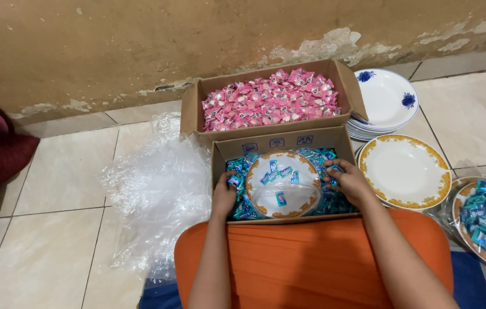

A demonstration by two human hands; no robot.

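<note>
On the tiled floor (60,171), both hands, left hand (223,197) and right hand (350,182), apparently gather blue sweets (243,209).

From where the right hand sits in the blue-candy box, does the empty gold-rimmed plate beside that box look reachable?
Probably yes. The right hand rests on blue candies at the box's right edge, and the gold-rimmed plate lies just beyond the cardboard wall, uncovered, with nothing between but that low wall.

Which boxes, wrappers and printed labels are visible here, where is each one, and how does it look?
Rear cardboard box: by the wall, open, brown.
Pink wrapped candies: heaped inside the rear box.
Front cardboard box: before the person, open, brown.
Printed marks: three small blue squares on the front box's inner flap.
Blue wrapped candies: in the front box, under the left hand and the right hand.
Clear plastic sheet: crumpled, on the floor at left.
</note>
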